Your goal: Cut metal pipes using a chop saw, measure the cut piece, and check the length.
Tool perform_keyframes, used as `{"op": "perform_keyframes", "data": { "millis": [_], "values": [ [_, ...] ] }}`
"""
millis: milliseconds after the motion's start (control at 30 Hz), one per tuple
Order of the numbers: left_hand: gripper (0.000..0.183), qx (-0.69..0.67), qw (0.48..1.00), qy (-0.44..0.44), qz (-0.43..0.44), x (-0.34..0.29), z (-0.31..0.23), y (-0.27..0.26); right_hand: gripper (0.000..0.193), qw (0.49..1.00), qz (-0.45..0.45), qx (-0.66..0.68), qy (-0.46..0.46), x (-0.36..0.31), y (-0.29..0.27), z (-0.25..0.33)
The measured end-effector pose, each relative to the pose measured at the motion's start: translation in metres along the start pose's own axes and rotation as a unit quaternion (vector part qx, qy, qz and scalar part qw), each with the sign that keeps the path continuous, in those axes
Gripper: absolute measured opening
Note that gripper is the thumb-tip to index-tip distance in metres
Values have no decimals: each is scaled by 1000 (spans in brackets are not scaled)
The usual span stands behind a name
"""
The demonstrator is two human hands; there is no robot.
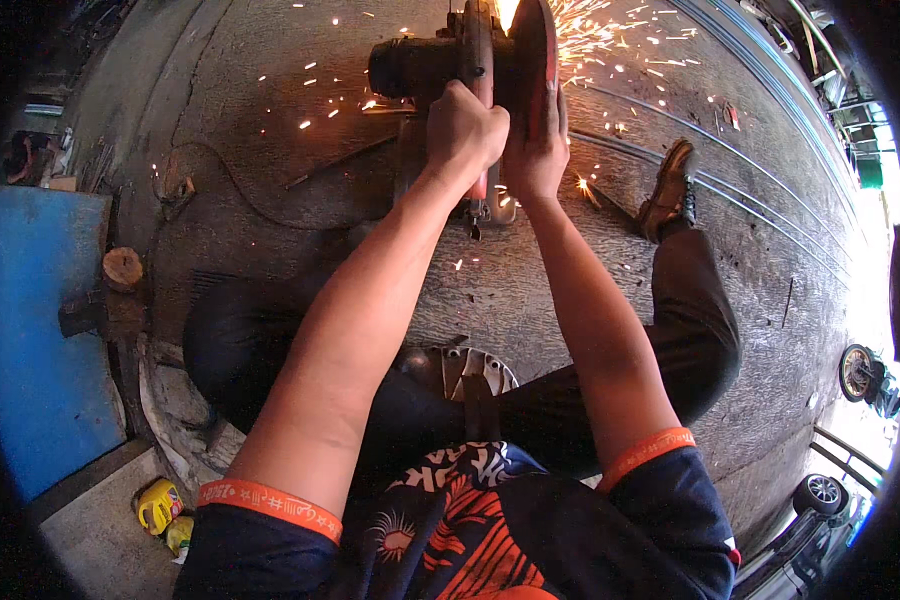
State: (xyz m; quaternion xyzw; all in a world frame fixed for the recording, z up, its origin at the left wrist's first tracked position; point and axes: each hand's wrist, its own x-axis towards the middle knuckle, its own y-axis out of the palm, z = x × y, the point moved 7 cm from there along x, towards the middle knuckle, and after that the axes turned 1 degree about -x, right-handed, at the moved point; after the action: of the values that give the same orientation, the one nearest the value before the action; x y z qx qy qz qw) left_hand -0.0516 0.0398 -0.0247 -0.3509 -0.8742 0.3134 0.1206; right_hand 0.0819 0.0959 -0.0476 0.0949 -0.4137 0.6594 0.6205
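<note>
Sparks [590, 30], too many to count, flying from one cut-off saw [415, 67] at the far middle of the head view, over a worn, dark floor [610, 260]. On that saw, two bare hands, side by side. Left hand [468, 130]: closed in a fist around one red bar [479, 50] of the saw. Right hand [538, 155]: just beside, laid along one round guard [537, 60] with a red rim, touching it, visible fingers stretched toward the far end; partly hidden, so cannot tell how far closed.

To the right, one brown shoe [670, 185] and several long metal rods [620, 147], too crowded to count. Near, between two dark-trousered legs [690, 300], one ribbed metal part [455, 375].

To the left, one thin cable [255, 208], one blue panel [40, 330] and, just beside the panel, one round log end [123, 268]; near left, two yellow containers [158, 506]. At the right edge, one motorcycle [863, 375]; nearer, one car [815, 530], one wheel clearly showing.
</note>
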Motion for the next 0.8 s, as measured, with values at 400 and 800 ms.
{"op": "perform_keyframes", "data": {
  "millis": [400,800],
  "values": [
    [37,-1,1000,7,-31,1,2,0,65,1000,0,-15,-13,0,1,1],
    [39,6,1000,-18,-15,-8,-5,-8,63,1000,-14,-7,-25,-3,2,0]
  ]
}}
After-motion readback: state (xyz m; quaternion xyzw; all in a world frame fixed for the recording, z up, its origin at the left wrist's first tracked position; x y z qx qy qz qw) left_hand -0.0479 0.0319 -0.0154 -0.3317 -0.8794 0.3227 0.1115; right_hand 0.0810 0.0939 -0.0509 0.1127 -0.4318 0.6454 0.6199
